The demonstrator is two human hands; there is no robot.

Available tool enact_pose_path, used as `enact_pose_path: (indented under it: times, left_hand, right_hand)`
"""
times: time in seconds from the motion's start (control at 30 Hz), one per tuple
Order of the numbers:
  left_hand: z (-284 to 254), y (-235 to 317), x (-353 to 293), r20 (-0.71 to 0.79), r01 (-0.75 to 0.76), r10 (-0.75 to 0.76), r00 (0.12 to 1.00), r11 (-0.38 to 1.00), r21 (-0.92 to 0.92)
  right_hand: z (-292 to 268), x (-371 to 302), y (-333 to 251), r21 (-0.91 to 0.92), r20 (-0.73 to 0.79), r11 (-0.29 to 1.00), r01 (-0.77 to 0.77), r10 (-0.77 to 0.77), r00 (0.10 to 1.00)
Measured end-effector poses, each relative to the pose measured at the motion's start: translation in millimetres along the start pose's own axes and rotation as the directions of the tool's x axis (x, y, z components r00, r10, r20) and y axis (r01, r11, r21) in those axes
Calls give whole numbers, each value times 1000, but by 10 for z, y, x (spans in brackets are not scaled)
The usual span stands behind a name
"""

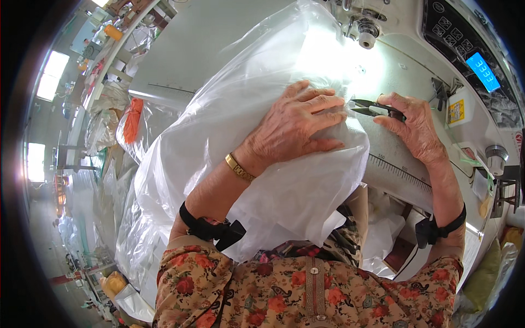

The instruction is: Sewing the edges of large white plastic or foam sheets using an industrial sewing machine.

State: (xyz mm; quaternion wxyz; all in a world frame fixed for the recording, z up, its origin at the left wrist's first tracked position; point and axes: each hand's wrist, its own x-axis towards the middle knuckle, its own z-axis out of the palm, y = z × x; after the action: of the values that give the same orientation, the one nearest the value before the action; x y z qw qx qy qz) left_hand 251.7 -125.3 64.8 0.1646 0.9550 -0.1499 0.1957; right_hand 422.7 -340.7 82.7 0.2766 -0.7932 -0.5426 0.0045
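A large sheet of thin, see-through white plastic or fabric (pixel 213 142) lies bunched over the sewing machine's table and hangs down toward my lap. My left hand (pixel 301 123) rests flat on it with its fingers spread, pressing near its right edge. In my right hand (pixel 413 126) is a pair of small black thread snips (pixel 374 107), held between thumb and fingers. The blades point left, apart at the tips, beside the sheet's edge and close to my left fingertips. Whether a thread lies between them is too small to tell.
A bright lamp lights the sheet under the machine's head, near a round knob (pixel 367 37). At the upper right sits a dark control panel (pixel 445 33) with a lit blue display (pixel 483 72). The table's front edge bears a ruler (pixel 402 170). An orange bundle (pixel 133 121) lies at left.
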Motion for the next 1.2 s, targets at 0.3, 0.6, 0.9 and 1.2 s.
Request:
enact_pose_path:
  times: [0.3, 0.6, 0.9, 1.2]
  left_hand:
    - [10, -1, -12, -13, 14, -14, 1000, 1000, 0]
    - [4, 4, -18, -3, 16, -16, 1000, 1000, -3]
    - [9, 6, -11, 0, 21, -21, 1000, 1000, 4]
    - [10, -4, -25, -9, 18, -18, 1000, 1000, -3]
  right_hand:
    - [-16, -25, -21, -164, -23, 973, 164, -170, 985]
    - [-37, -44, -37, -244, -19, 960, 139, -148, 989]
    - [-5, -11, -45, -171, -56, 962, 215, -227, 972]
    - [48, -1, -114, 141, 40, 983, -119, 115, 993]
